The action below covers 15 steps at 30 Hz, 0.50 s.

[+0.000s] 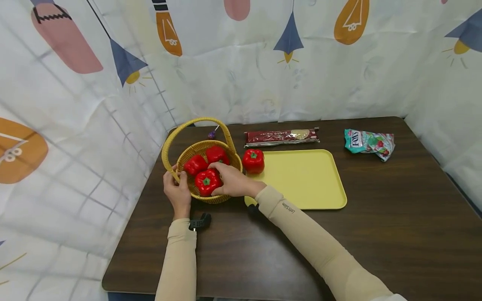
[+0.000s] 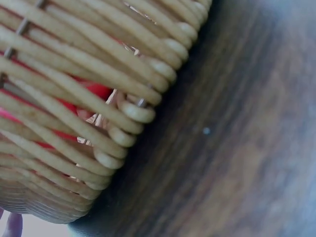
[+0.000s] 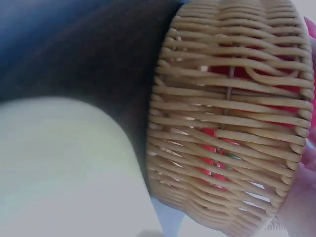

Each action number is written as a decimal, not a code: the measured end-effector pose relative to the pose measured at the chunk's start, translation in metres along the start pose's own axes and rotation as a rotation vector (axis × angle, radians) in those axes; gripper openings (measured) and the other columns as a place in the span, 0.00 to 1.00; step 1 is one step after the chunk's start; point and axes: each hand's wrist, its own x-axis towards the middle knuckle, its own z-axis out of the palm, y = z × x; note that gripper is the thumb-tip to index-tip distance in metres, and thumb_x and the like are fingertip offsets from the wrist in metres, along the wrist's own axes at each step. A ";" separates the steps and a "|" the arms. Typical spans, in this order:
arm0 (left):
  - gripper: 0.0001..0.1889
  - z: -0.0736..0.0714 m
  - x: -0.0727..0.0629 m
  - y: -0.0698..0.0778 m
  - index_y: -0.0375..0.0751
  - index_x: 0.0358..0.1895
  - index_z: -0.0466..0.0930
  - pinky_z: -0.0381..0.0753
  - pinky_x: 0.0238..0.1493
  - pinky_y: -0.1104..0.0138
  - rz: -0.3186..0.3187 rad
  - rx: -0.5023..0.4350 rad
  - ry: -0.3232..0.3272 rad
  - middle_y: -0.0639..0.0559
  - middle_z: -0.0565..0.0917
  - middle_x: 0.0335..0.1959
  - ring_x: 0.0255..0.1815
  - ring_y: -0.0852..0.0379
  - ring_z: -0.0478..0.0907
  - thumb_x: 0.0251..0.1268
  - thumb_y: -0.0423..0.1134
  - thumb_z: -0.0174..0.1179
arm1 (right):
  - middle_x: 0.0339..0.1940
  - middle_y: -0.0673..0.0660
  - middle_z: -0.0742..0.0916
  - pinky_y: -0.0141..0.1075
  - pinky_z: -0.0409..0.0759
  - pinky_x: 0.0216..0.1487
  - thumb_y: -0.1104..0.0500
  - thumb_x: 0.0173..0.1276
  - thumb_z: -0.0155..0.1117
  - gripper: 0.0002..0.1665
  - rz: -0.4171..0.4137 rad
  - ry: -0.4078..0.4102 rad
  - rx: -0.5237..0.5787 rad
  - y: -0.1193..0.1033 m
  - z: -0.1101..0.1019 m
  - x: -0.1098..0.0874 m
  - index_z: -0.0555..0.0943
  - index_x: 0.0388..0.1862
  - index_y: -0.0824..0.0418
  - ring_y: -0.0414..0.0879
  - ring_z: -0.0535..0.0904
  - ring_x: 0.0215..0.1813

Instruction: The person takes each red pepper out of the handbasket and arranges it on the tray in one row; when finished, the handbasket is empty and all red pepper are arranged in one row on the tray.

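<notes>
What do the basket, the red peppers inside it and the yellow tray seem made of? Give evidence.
Basket: wicker, rattan or plastic imitation, with a slight sheen; interlaced strands show in the wrist views.
Red peppers: glossy, with bright highlights; real flesh or moulded plastic, I can't tell.
Yellow tray: probably plastic, fairly matte, judging by its smooth, even colour.

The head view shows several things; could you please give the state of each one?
Basket, upright, handle up
Front pepper, in basket, gripped
Two rear peppers, in basket
Left hand, holding basket's left side
Right hand, gripping front pepper
Outside pepper, upright, stem up
Tray, lying flat
Maroon packet, lying flat
Teal packet, lying crumpled
Lollipop, behind basket
</notes>
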 end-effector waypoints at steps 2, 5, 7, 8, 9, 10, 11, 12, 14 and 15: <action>0.07 0.000 0.000 0.001 0.20 0.34 0.75 0.68 0.43 0.72 0.000 -0.002 -0.004 0.26 0.73 0.56 0.54 0.32 0.71 0.65 0.26 0.57 | 0.61 0.51 0.77 0.34 0.74 0.60 0.48 0.54 0.78 0.47 0.005 0.049 0.037 0.000 0.000 -0.005 0.65 0.68 0.58 0.42 0.74 0.59; 0.08 0.000 0.000 0.002 0.19 0.35 0.75 0.68 0.43 0.72 -0.015 -0.007 -0.011 0.26 0.73 0.57 0.53 0.34 0.71 0.66 0.27 0.57 | 0.61 0.51 0.77 0.35 0.75 0.58 0.46 0.54 0.77 0.48 0.017 0.118 0.107 0.002 0.000 -0.014 0.64 0.68 0.57 0.42 0.75 0.57; 0.09 0.000 -0.001 0.002 0.19 0.35 0.76 0.68 0.44 0.72 -0.027 -0.006 -0.015 0.27 0.73 0.57 0.52 0.39 0.72 0.66 0.28 0.56 | 0.61 0.51 0.77 0.35 0.76 0.56 0.44 0.54 0.77 0.48 0.025 0.157 0.168 0.004 -0.001 -0.020 0.64 0.68 0.56 0.43 0.76 0.56; 0.09 0.000 -0.001 0.003 0.19 0.35 0.76 0.68 0.43 0.72 -0.030 -0.005 -0.015 0.27 0.73 0.57 0.52 0.40 0.72 0.67 0.28 0.56 | 0.60 0.51 0.78 0.35 0.77 0.55 0.44 0.54 0.77 0.47 0.031 0.176 0.203 0.003 -0.001 -0.023 0.64 0.68 0.55 0.44 0.76 0.56; 0.09 0.000 -0.002 0.003 0.19 0.35 0.76 0.68 0.43 0.73 -0.032 -0.002 -0.014 0.28 0.73 0.57 0.51 0.42 0.72 0.67 0.28 0.56 | 0.60 0.51 0.78 0.35 0.78 0.53 0.44 0.54 0.77 0.47 0.038 0.192 0.248 0.003 -0.002 -0.027 0.64 0.68 0.55 0.45 0.77 0.55; 0.09 0.000 -0.002 0.003 0.19 0.35 0.76 0.68 0.43 0.73 -0.033 0.000 -0.012 0.28 0.73 0.58 0.51 0.42 0.72 0.67 0.28 0.56 | 0.59 0.52 0.79 0.35 0.79 0.51 0.45 0.55 0.77 0.47 0.043 0.206 0.298 0.003 -0.002 -0.030 0.65 0.68 0.54 0.45 0.77 0.55; 0.09 0.000 -0.002 0.002 0.20 0.35 0.76 0.68 0.44 0.73 -0.035 0.000 -0.011 0.28 0.73 0.58 0.51 0.42 0.72 0.67 0.28 0.56 | 0.59 0.52 0.79 0.35 0.79 0.50 0.45 0.55 0.76 0.46 0.050 0.217 0.342 0.002 -0.003 -0.034 0.64 0.69 0.54 0.46 0.77 0.55; 0.09 0.000 -0.002 0.002 0.19 0.35 0.75 0.68 0.44 0.73 -0.036 -0.003 -0.010 0.29 0.74 0.58 0.52 0.42 0.72 0.67 0.28 0.56 | 0.59 0.52 0.79 0.35 0.80 0.49 0.46 0.55 0.76 0.46 0.054 0.229 0.389 0.002 -0.004 -0.038 0.64 0.68 0.53 0.47 0.77 0.54; 0.08 0.000 -0.001 0.002 0.19 0.35 0.75 0.68 0.44 0.73 -0.034 -0.008 -0.006 0.28 0.73 0.57 0.53 0.38 0.71 0.66 0.27 0.56 | 0.59 0.52 0.79 0.36 0.81 0.48 0.47 0.56 0.76 0.45 0.065 0.250 0.463 0.000 -0.006 -0.045 0.64 0.68 0.53 0.48 0.78 0.53; 0.08 0.001 -0.001 0.001 0.19 0.35 0.75 0.68 0.44 0.73 -0.035 -0.010 -0.006 0.28 0.73 0.58 0.53 0.37 0.71 0.66 0.27 0.56 | 0.59 0.52 0.79 0.37 0.81 0.48 0.49 0.57 0.76 0.44 0.070 0.259 0.499 -0.001 -0.007 -0.049 0.64 0.68 0.53 0.49 0.79 0.53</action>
